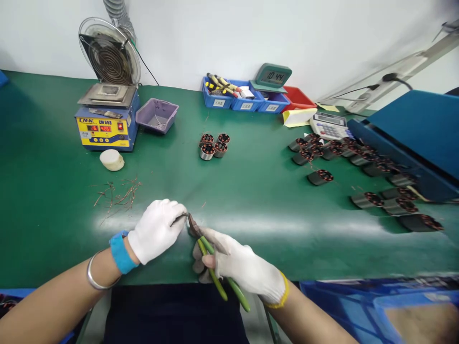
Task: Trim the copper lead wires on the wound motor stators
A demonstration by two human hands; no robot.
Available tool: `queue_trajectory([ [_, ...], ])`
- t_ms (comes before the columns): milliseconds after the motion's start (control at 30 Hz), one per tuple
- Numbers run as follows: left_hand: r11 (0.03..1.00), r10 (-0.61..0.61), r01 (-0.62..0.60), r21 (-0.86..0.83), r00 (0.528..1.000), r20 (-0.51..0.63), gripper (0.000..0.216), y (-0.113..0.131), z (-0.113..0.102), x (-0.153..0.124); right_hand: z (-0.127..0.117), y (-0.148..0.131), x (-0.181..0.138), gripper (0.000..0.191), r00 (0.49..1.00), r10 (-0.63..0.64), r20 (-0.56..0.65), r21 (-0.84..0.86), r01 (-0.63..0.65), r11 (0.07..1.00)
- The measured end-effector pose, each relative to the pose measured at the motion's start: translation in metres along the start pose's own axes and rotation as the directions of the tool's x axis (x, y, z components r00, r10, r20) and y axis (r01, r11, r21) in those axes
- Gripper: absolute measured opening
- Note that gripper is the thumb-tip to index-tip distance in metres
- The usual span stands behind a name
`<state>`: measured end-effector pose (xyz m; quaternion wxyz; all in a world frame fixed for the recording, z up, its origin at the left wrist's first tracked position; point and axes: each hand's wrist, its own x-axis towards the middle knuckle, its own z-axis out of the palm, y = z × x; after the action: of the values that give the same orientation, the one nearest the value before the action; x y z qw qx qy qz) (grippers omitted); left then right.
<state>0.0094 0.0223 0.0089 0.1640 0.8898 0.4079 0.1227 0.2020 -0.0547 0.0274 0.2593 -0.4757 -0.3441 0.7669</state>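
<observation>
Nearest on my remote feed, the white-gloved, yellow-cuffed right hand (236, 258) is closed around a pair of green-handled, dark-metal pliers (205, 244), with a bare thumb tip exposed; whether the jaws are fully closed I cannot tell. Just ahead and to its left, the white-gloved left hand (156, 229) is curled in, pinching a small, dark, thin piece (178, 219), mostly hidden, right beside the plier tips. In my judgement, good practice here is a firm pinch, jaws square to the piece, fingertips clear of the bite and light pressure. Beyond the left hand I note loose, thin, copper-coloured wire strands (133, 190). Straight ahead of both hands stand four short, silvery metal cylinders with copper windings (208, 152). Farther off, ahead-left, I read "CM 55" with an uncertain last character on a blue box-shaped heater with a yellow panel (103, 131); its right display appears to show 426. Farthest, ahead-right, blue plastic bins (246, 106) bear white Chinese labels beginning "工具", and a green-framed digital clock (273, 75) reads 10 44.
</observation>
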Motion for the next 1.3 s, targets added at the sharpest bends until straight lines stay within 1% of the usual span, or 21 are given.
queue_trajectory([
  [67, 1.0, 0.006, -0.006, -0.003, 1.0, 0.011, 0.022, 0.001, -0.002, 0.0, 0.002, -0.001, 0.005, 0.057, 0.999, 0.021, -0.032, -0.002, -0.021, 1.0],
  [200, 1.0, 0.011, -0.011, -0.003, 1.0, 0.01, 0.021, 0.002, 0.0, 0.0, 0.0, -0.003, 0.012, 0.033, 1.0, 0.024, -0.018, -0.08, -0.025, 0.996],
  [267, 1.0, 0.005, -0.006, -0.021, 1.0, -0.013, 0.021, 0.001, 0.001, 0.0, -0.003, -0.006, 0.011, 0.023, 0.999, 0.045, -0.005, -0.188, -0.046, 0.981],
  [333, 0.993, -0.036, 0.03, -0.114, 0.998, -0.053, 0.016, 0.0, -0.001, -0.002, -0.007, -0.01, 0.007, 0.02, 0.998, 0.042, -0.039, -0.419, -0.055, 0.906],
  [367, 0.981, -0.079, 0.062, -0.185, 0.993, -0.09, 0.013, -0.001, -0.004, -0.003, -0.008, -0.013, 0.004, 0.024, 0.997, -0.006, -0.082, -0.581, -0.043, 0.813],
  [433, 0.928, -0.204, 0.124, -0.352, 0.958, -0.201, 0.018, -0.006, -0.012, -0.006, -0.007, -0.017, -0.002, 0.035, 0.965, -0.198, -0.17, -0.873, -0.055, 0.485],
  [500, 0.852, -0.34, 0.149, -0.501, 0.886, -0.314, 0.028, -0.011, -0.022, -0.009, 0.0, -0.021, -0.003, 0.04, 0.904, -0.395, -0.165, -0.983, -0.119, 0.138],
  [533, 0.813, -0.404, 0.157, -0.56, 0.846, -0.349, 0.031, -0.014, -0.027, -0.01, 0.006, -0.022, -0.001, 0.041, 0.876, -0.463, -0.136, -0.99, -0.143, 0.02],
  [600, 0.75, -0.507, 0.194, -0.633, 0.782, -0.362, 0.035, -0.017, -0.035, -0.011, 0.021, -0.024, 0.01, 0.05, 0.827, -0.561, -0.029, -0.986, -0.117, -0.121],
  [667, 0.713, -0.574, 0.257, -0.652, 0.748, -0.333, 0.035, -0.016, -0.039, -0.009, 0.037, -0.026, 0.028, 0.064, 0.764, -0.633, 0.127, -0.979, -0.009, -0.206],
  [733, 0.705, -0.601, 0.313, -0.636, 0.74, -0.302, 0.031, -0.015, -0.04, -0.006, 0.05, -0.028, 0.048, 0.056, 0.75, -0.584, 0.311, -0.939, 0.149, -0.309],
  [767, 0.704, -0.613, 0.338, -0.625, 0.734, -0.293, 0.028, -0.015, -0.039, -0.006, 0.054, -0.029, 0.056, 0.041, 0.76, -0.558, 0.332, -0.927, 0.154, -0.342],
  [867, 0.687, -0.658, 0.411, -0.6, 0.703, -0.272, 0.027, -0.02, -0.036, -0.004, 0.049, -0.036, 0.058, 0.031, 0.789, -0.539, 0.295, -0.946, 0.163, -0.28],
  [933, 0.664, -0.674, 0.422, -0.617, 0.695, -0.249, 0.03, -0.026, -0.034, -0.003, 0.024, -0.043, 0.041, 0.03, 0.794, -0.601, 0.093, -0.994, 0.044, -0.095],
  [967, 0.655, -0.673, 0.417, -0.63, 0.701, -0.235, 0.033, -0.027, -0.033, -0.002, 0.005, -0.048, 0.028, 0.027, 0.765, -0.64, -0.073, -0.997, -0.077, 0.021],
  [1000, 0.647, -0.667, 0.41, -0.643, 0.712, -0.217, 0.035, -0.027, -0.032, -0.001, -0.017, -0.053, 0.014, 0.029, 0.683, -0.661, -0.311, -0.95, -0.25, 0.189],
  [1100, 0.651, -0.634, 0.402, -0.644, 0.755, -0.169, 0.039, -0.022, -0.028, 0.002, -0.091, -0.066, -0.027, 0.041, 0.492, -0.641, -0.589, -0.798, -0.477, 0.367],
  [1167, 0.653, -0.606, 0.378, -0.657, 0.781, -0.153, 0.04, -0.017, -0.023, 0.004, -0.124, -0.068, -0.047, 0.047, 0.386, -0.614, -0.689, -0.703, -0.563, 0.435],
  [1233, 0.659, -0.573, 0.346, -0.668, 0.806, -0.148, 0.042, -0.014, -0.017, 0.006, -0.13, -0.058, -0.057, 0.059, 0.301, -0.635, -0.712, -0.66, -0.596, 0.457],
  [1267, 0.662, -0.562, 0.337, -0.67, 0.814, -0.146, 0.043, -0.015, -0.014, 0.006, -0.121, -0.048, -0.058, 0.067, 0.295, -0.658, -0.693, -0.677, -0.58, 0.453],
  [1300, 0.665, -0.558, 0.335, -0.667, 0.817, -0.145, 0.044, -0.016, -0.011, 0.005, -0.106, -0.036, -0.057, 0.072, 0.325, -0.678, -0.659, -0.716, -0.547, 0.433],
])
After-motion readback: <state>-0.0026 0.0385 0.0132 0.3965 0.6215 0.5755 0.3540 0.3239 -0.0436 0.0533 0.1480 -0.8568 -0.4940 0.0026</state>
